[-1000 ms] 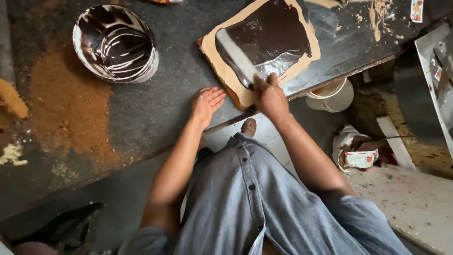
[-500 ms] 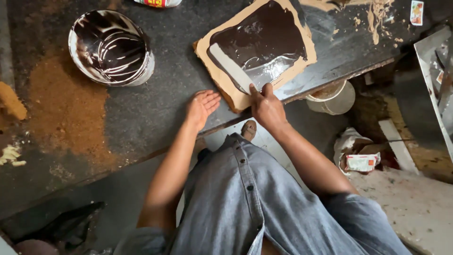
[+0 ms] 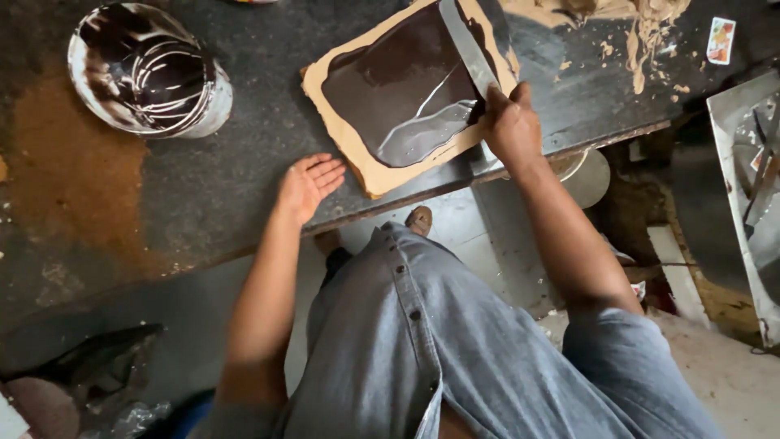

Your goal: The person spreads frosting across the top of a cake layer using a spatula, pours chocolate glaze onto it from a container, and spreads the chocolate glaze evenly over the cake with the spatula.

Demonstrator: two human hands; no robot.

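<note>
A tan slab (image 3: 361, 158) coated with glossy dark brown icing (image 3: 398, 89) lies on the dark worktop (image 3: 236, 154). My right hand (image 3: 510, 126) grips the handle of a long flat metal spatula (image 3: 467, 45), whose blade lies across the slab's right side. My left hand (image 3: 307, 185) rests flat on the worktop just left of the slab's near corner, fingers spread, holding nothing.
A round metal bowl (image 3: 146, 69) smeared with dark icing stands at the far left of the worktop. Brown powder (image 3: 73, 171) stains the worktop's left part. Beige crumbs (image 3: 642, 28) lie at the far right. A metal tray (image 3: 751, 187) sits at the right edge. A round tin (image 3: 589, 175) sits below the worktop's edge.
The spatula has swept from the slab's left part across to its right side, and my right hand moved right with it. My left hand stayed put.
</note>
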